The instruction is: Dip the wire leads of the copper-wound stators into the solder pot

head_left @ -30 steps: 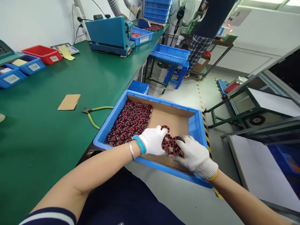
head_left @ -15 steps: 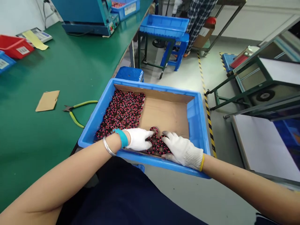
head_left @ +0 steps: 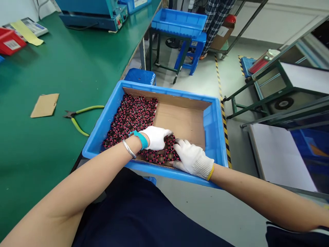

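Ring-shaped wire coils [head_left: 133, 113], black with red spots, stand packed in rows at the left side of a cardboard-lined blue bin [head_left: 167, 90]. A smaller cluster lies along the bin's near wall. My left hand [head_left: 155, 138], in a white glove, reaches over these coils with bent fingers closed at a ring coil [head_left: 170, 139]; the wrist and hand hide some coils below. My right hand [head_left: 191, 157], also gloved, curls against the cluster's right side, thumb near the front wall and fingers touching a ring coil [head_left: 170, 156].
On the green table [head_left: 64, 72] at left lie cutting pliers [head_left: 77, 116] and a cardboard piece [head_left: 45, 105]. A blue stool [head_left: 140, 76] stands behind the bin. Farther back are a blue tray [head_left: 178, 23] and a person's checkered trousers [head_left: 217, 24]. Metal racks [head_left: 282, 92] stand at right.
The view has shifted slightly. My right hand and the near coils have moved left along the bin's front wall. My left hand has moved farther over the cluster, its fingers now at the upper coil.
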{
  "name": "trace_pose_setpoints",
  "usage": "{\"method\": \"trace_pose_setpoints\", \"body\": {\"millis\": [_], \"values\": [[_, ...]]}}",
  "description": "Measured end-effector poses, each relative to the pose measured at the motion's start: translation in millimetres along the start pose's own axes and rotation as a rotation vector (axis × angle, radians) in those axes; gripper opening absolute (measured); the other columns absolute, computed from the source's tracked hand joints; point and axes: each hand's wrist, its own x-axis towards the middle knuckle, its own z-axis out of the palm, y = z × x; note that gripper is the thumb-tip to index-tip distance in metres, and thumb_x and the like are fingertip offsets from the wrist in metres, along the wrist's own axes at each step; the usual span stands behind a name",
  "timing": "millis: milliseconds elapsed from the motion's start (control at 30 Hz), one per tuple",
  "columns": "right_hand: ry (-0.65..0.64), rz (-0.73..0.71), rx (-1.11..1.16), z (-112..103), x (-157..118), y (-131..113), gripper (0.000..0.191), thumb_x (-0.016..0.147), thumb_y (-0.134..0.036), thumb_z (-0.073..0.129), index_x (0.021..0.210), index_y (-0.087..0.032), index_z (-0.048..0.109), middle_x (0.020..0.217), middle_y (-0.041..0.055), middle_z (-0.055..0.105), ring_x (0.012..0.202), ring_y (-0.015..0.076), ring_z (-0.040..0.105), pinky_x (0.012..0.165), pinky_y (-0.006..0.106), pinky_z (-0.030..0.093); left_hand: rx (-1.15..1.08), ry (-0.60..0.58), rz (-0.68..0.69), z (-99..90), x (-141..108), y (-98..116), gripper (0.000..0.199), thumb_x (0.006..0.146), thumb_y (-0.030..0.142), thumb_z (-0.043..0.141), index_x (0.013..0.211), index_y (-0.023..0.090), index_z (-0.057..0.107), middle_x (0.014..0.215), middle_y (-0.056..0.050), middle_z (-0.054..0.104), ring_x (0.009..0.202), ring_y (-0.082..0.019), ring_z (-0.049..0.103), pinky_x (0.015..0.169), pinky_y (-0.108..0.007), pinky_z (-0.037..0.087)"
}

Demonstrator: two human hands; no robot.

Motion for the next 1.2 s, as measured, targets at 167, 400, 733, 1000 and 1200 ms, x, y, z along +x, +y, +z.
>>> {"method": "trace_pose_setpoints", "body": {"millis": [167, 400, 733, 1000, 1200], "values": [[0.037, 0.018, 0.017, -2.6, 15.8, -4.0, 0.052, 0.086, -0.057, 0.050, 0.117, -0.016, 0.051, 0.130, 0.0158, 0.048, 0.100, 0.0295, 0.055, 0.068, 0.036, 0.052, 0.002, 0.045, -0.050, -11.2, 0.4, -2.5, 0.043, 0.075, 0.023, 0.051, 0.115, 0.026, 0.065, 0.107, -0.005, 0.071, 0.098, -0.025, 0.066, 0.085, -0.032, 0.052], [0.122, -0.148, 0.005, -3.8, 38.8, -4.6, 0.056, 0.082, -0.050, 0.057, 0.124, -0.014, 0.048, 0.139, 0.0155, 0.041, 0.103, 0.0315, 0.052, 0.072, 0.041, 0.052, -0.006, 0.258, -0.123, -4.5, -16.1, -26.3, 0.039, 0.077, 0.018, 0.045, 0.107, 0.020, 0.069, 0.110, -0.007, 0.068, 0.105, -0.023, 0.063, 0.095, -0.032, 0.047], [0.087, -0.119, 0.014, -5.0, 38.6, -4.5, 0.051, 0.083, -0.050, 0.055, 0.121, -0.016, 0.051, 0.135, 0.0139, 0.044, 0.106, 0.0303, 0.051, 0.072, 0.038, 0.052, -0.689, 0.702, -0.203, 22.4, -50.4, -41.3, 0.029, 0.078, 0.023, 0.048, 0.100, 0.017, 0.067, 0.105, -0.004, 0.071, 0.101, -0.018, 0.064, 0.097, -0.032, 0.049], [0.075, 0.182, 0.024, -12.2, 45.1, 10.2, 0.038, 0.087, -0.048, 0.050, 0.112, -0.020, 0.057, 0.120, 0.0112, 0.051, 0.102, 0.0274, 0.054, 0.069, 0.034, 0.049, -0.472, 0.926, -0.221, 42.5, -125.3, -42.4, 0.027, 0.084, 0.031, 0.050, 0.100, 0.018, 0.067, 0.110, -0.007, 0.069, 0.101, -0.021, 0.064, 0.093, -0.033, 0.051], [0.124, 0.195, 0.096, -17.5, 64.7, 26.5, 0.039, 0.081, -0.040, 0.057, 0.115, -0.021, 0.058, 0.123, 0.0109, 0.052, 0.106, 0.0286, 0.053, 0.075, 0.035, 0.049, -0.106, 0.840, -0.391, 62.2, -122.2, -50.7, 0.025, 0.085, 0.030, 0.048, 0.099, 0.020, 0.067, 0.108, -0.005, 0.070, 0.099, -0.024, 0.066, 0.091, -0.037, 0.051]]}}
